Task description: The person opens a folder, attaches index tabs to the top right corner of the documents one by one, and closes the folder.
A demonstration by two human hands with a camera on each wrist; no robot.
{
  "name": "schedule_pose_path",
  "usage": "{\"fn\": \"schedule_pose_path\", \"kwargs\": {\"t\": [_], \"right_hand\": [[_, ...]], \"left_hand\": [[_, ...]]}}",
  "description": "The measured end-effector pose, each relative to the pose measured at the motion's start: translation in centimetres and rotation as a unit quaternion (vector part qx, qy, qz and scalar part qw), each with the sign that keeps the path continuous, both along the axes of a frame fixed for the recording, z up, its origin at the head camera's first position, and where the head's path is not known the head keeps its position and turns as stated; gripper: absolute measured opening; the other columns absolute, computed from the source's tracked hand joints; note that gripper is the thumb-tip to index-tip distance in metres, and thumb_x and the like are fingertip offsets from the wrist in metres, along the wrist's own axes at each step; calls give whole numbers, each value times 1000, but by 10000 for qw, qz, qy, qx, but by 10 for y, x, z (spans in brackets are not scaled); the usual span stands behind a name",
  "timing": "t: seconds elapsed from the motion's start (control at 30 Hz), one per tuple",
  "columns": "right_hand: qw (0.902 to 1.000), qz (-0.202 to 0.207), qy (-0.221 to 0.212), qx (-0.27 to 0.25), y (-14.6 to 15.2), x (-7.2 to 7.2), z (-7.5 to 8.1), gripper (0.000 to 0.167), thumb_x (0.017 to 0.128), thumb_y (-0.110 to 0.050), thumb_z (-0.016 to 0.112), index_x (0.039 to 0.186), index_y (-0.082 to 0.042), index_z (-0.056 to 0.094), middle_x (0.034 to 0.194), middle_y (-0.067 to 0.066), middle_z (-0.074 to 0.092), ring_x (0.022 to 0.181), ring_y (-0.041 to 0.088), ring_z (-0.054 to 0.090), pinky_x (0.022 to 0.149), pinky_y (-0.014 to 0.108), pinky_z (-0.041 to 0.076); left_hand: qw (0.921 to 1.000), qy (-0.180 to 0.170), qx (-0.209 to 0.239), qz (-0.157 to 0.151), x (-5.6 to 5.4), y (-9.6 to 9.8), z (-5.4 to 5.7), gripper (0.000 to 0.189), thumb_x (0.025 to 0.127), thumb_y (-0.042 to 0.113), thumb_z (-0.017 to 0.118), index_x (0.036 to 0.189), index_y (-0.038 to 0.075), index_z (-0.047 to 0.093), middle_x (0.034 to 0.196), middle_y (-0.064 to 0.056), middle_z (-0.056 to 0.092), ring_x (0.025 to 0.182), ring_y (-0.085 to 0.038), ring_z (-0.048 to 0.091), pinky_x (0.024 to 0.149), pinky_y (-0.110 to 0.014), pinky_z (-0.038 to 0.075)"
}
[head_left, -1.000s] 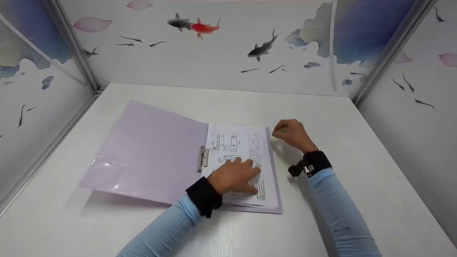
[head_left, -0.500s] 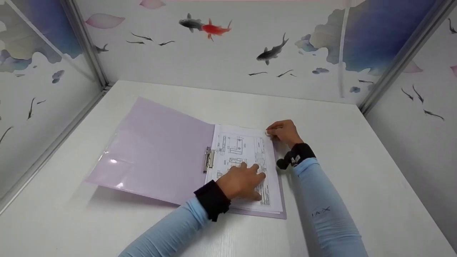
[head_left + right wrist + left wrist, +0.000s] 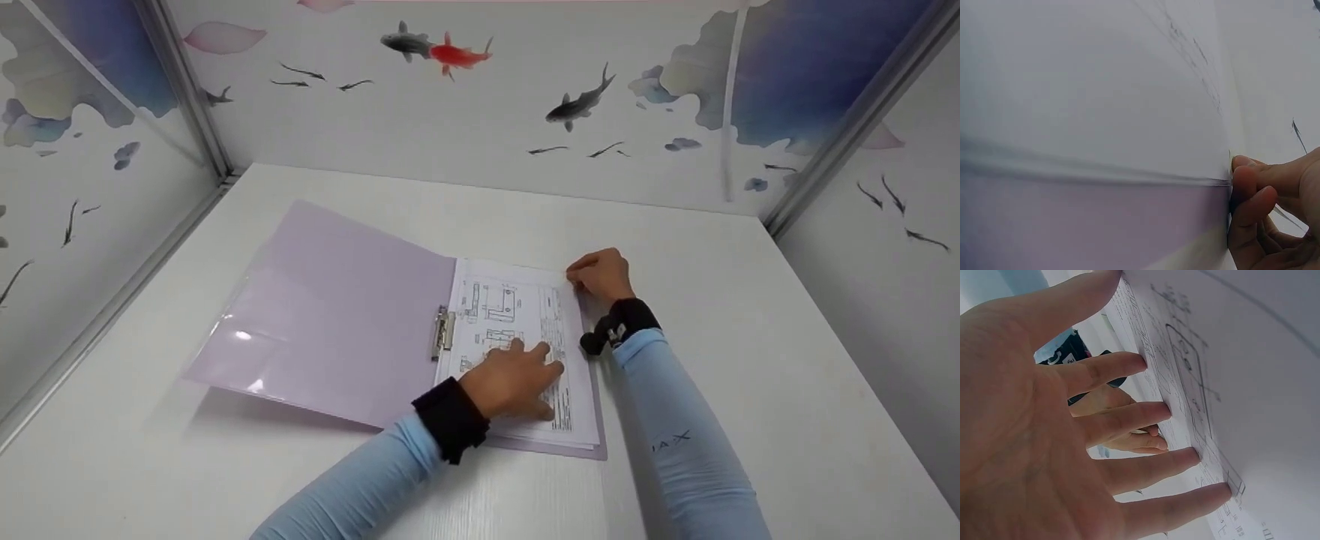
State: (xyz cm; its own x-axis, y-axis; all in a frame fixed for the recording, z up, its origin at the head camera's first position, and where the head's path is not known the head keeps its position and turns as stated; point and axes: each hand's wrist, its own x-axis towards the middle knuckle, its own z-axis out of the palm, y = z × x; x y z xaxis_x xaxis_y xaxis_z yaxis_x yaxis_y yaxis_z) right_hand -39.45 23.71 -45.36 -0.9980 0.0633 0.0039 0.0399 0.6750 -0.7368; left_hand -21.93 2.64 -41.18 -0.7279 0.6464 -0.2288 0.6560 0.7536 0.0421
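A light purple folder (image 3: 345, 315) lies spread on the white table, its cover to the left. A metal clip (image 3: 442, 333) sits at its spine. Printed sheets with technical drawings (image 3: 517, 277) are stacked on the folder's right side. My left hand (image 3: 511, 381) rests on the sheets with spread fingers; in the left wrist view its fingertips (image 3: 1188, 454) touch the paper. At the far right corner of the stack, my right hand (image 3: 602, 276) pinches the sheets' corner between thumb and fingers, seen closely in the right wrist view (image 3: 1264, 194). How many sheets it holds I cannot tell.
White tabletop (image 3: 750, 360) surrounds the folder. Upright panels printed with fish and leaves (image 3: 487, 112) enclose the table at the back and both sides, with metal posts (image 3: 187, 90) in the corners. The folder's cover is raised a little at its left edge.
My right hand has come from beside the folder to the sheets' far right corner and now pinches it. The left hand stays on the paper. The head view has shifted slightly.
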Motion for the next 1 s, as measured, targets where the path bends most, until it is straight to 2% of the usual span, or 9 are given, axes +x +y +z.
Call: {"fn": "schedule_pose_path", "kwargs": {"t": [0.13, 0.27, 0.4, 0.63, 0.87, 1.0], "right_hand": [[9999, -86, 34, 122, -1, 0, 1, 20, 91, -17, 76, 105, -3, 81, 93, 15, 78, 69, 13, 66, 62, 22, 51], [9994, -154, -9, 295, -3, 2, 3, 26, 90, -22, 79, 107, -2, 79, 107, 18, 75, 83, 21, 67, 68, 26, 52], [9981, -280, -38, 552, -1, 8, 5, 30, 91, -26, 78, 111, -3, 75, 121, 20, 71, 95, 30, 66, 77, 35, 50], [9980, -387, 38, 499, 7, 13, 6, 27, 96, -23, 70, 115, -4, 72, 113, 21, 73, 98, 33, 68, 80, 39, 50], [9971, -366, -318, 580, 6, 13, 7, 44, 94, -38, 71, 124, -5, 66, 132, 20, 65, 107, 33, 60, 88, 42, 47], [9965, -247, -429, 678, 5, 14, 8, 47, 94, -39, 72, 126, -6, 65, 131, 20, 66, 111, 36, 62, 93, 47, 49]], "left_hand": [[9999, 138, -69, -52, 0, 0, 0, 64, 94, 52, 70, 148, 24, 54, 144, -5, 55, 115, -31, 60, 84, -45, 60], [9998, 165, -45, -55, 1, 0, 0, 64, 93, 53, 70, 148, 24, 54, 144, -5, 56, 116, -30, 59, 85, -45, 60], [9999, 92, 107, -57, 2, 0, 0, 62, 93, 51, 72, 146, 23, 56, 143, -5, 56, 117, -30, 59, 86, -45, 60], [9997, -28, 224, -12, 1, -3, 2, 62, 92, 49, 74, 146, 23, 56, 146, -5, 55, 119, -30, 57, 90, -46, 58], [9993, -190, 330, 38, 0, -3, 2, 62, 92, 48, 74, 147, 24, 56, 147, -4, 55, 124, -30, 56, 95, -47, 57], [9990, -149, 414, -9, 0, -5, 0, 60, 92, 47, 75, 144, 22, 58, 142, -4, 58, 118, -30, 57, 92, -46, 58]]}}
